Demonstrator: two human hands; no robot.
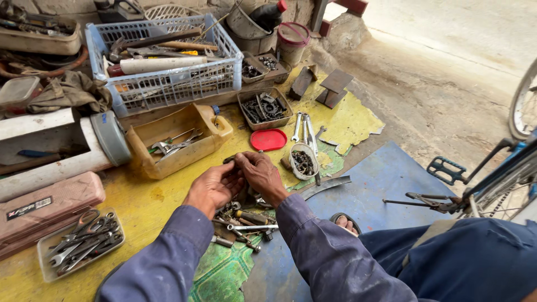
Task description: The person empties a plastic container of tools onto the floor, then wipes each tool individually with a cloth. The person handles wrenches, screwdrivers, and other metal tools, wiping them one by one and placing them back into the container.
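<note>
My left hand [215,187] and my right hand [260,173] meet over a pile of small tools and bolts [243,221] on the floor. Between the fingertips of both hands sits a small dark metal part [229,159]; its shape is too small to make out. Both arms wear blue sleeves. A cut yellow jerrycan [204,140] holding spanners lies just beyond my left hand. A small open can of nuts [303,162] stands to the right of my right hand.
A blue plastic basket [168,84] of tools stands at the back. A red lid [268,140], a tray of metal parts [264,109], loose spanners [305,128], a pink tool case [50,204] and a clear box of pliers [81,243] surround me. A bicycle [503,179] stands right.
</note>
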